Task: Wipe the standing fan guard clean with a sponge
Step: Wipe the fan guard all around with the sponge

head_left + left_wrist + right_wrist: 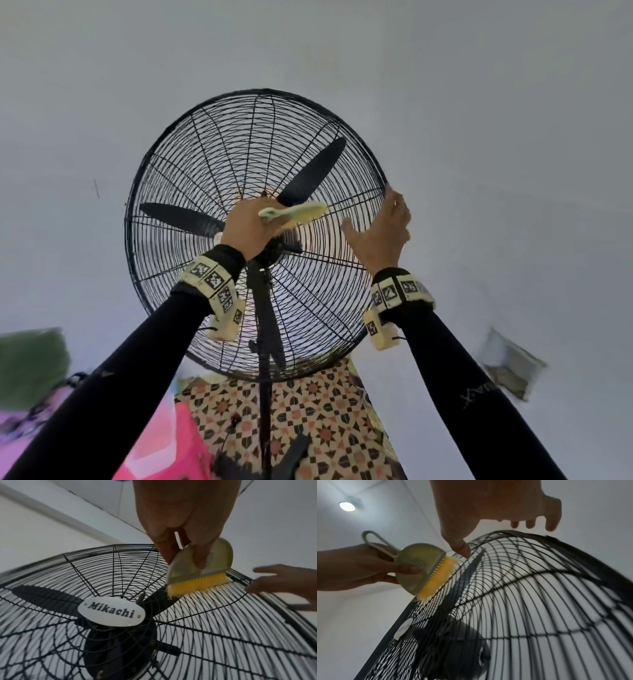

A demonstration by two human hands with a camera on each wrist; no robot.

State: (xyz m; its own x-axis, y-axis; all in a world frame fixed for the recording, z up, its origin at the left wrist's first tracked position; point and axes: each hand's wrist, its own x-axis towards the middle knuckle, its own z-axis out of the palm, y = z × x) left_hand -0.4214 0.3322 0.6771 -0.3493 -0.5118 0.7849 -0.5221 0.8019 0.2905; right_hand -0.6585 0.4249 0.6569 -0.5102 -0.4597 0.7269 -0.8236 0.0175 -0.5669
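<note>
A black wire fan guard (239,144) fills the head view from below, with dark blades (315,171) behind it. My left hand (250,226) grips a sponge tool (298,210): a pale green half-disc holder with a loop handle and a yellow scrubbing edge (197,585). That edge presses on the front wires just right of the hub, above the silver "Mikachi" badge (111,611). My right hand (380,229) holds the guard's right rim, with the thumb (464,550) on the front wires and the fingers curled over the rim's back.
The fan's black pole (263,308) runs down between my arms. Below lie a patterned surface (308,411), a pink object (161,438) and a green blurred shape (30,363). Pale walls and ceiling surround the fan; a round ceiling light (347,506) glows.
</note>
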